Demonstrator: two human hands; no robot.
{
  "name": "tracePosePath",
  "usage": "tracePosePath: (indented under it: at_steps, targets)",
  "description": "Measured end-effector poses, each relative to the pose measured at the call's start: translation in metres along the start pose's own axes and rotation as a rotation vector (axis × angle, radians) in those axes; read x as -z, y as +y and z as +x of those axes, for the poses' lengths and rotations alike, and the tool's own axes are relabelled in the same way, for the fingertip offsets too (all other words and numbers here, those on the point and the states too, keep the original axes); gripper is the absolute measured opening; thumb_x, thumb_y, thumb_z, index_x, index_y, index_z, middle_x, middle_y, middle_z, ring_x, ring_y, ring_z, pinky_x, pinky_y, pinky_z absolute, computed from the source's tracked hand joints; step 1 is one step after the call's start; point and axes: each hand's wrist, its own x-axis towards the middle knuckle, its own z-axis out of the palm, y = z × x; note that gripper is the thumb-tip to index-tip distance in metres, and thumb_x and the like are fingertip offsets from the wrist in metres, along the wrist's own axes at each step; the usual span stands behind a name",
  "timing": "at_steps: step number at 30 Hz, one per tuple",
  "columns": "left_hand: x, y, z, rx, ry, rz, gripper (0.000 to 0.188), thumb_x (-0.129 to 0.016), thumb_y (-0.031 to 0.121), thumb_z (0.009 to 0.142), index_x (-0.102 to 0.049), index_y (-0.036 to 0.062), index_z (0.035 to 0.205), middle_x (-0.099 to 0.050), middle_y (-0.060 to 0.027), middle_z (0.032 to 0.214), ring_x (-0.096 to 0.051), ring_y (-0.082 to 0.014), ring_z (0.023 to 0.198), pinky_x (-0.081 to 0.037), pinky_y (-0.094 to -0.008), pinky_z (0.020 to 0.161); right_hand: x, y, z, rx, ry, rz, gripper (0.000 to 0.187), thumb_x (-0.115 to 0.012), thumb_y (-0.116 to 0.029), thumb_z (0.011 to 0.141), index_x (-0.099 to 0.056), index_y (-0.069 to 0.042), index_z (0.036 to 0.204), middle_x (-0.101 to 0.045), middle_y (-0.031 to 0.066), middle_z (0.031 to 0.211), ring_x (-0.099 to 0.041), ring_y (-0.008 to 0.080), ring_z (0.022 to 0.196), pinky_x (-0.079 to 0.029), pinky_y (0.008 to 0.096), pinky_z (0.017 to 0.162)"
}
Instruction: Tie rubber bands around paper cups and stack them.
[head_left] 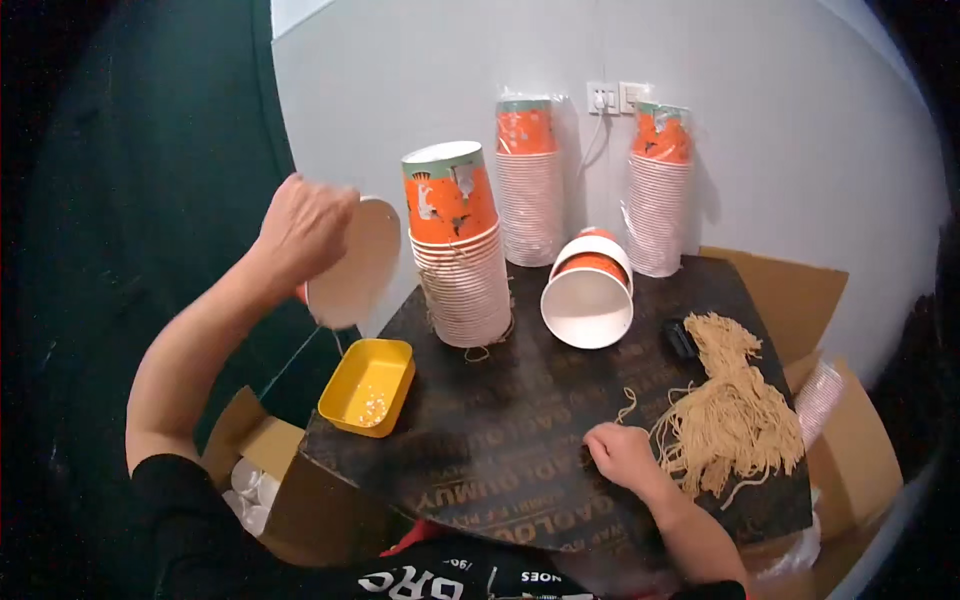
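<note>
My left hand (305,228) is raised at the left, closed on the rim of a large paper cup (362,275). The cup is tilted with its pale inside facing me; most of its orange outside is hidden. My right hand (622,456) is closed low over the dark table (490,440), and a short piece of twine (628,403) sticks out at its fingers. Right of that hand lies a heap of cut tan twine (735,425). Between the hands, toward the back, stands a tall stack of upside-down orange paper cups (460,245).
A yellow plastic box (347,388) with small white bits sits at the table's left edge. Several cups lie sideways in a nested stack (588,305). Two wrapped cup stacks (530,190) (660,190) stand by the wall. A black object (680,338) touches the twine. Cardboard boxes (300,490) (850,450) flank the table.
</note>
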Motion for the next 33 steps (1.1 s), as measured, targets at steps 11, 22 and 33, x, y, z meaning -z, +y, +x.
tracePosePath:
  at_steps: [11, 22, 33]
  targets:
    - [-0.091, -0.020, 0.129, -0.056, -0.047, 0.397, 0.008, -0.064, 0.019, 0.083, -0.067, 0.0140, 0.078, -0.068, -0.0026, 0.067, -0.067, -0.0188, 0.064, -0.044, -0.0382, 0.064, 0.005, 0.003, -0.002, -0.012, 0.006, 0.023, 0.012, -0.060, -0.016, 0.087, -0.068, -0.006, 0.087, -0.069, 0.0120, 0.087, -0.067, 0.0331, 0.077, -0.054, 0.0417, 0.067]
    - [-0.099, 0.047, 0.202, -0.268, -0.065, 0.554, 0.014, -0.062, 0.022, 0.086, -0.074, 0.0152, 0.086, -0.073, -0.0027, 0.083, -0.069, -0.0225, 0.081, -0.046, -0.0533, 0.078, 0.007, 0.002, -0.003, -0.035, -0.021, 0.067, 0.012, -0.060, -0.017, 0.088, -0.068, -0.008, 0.089, -0.068, 0.0113, 0.085, -0.067, 0.0325, 0.076, -0.054, 0.0415, 0.065]
    - [-0.092, 0.090, 0.204, -0.347, -0.105, 0.465, 0.019, -0.058, 0.024, 0.090, -0.075, 0.0155, 0.088, -0.073, -0.0033, 0.085, -0.068, -0.0197, 0.081, -0.039, -0.0547, 0.091, 0.008, 0.002, -0.002, -0.055, -0.053, 0.041, 0.014, -0.059, -0.019, 0.090, -0.067, -0.008, 0.089, -0.068, 0.0113, 0.085, -0.067, 0.0332, 0.077, -0.053, 0.0431, 0.066]
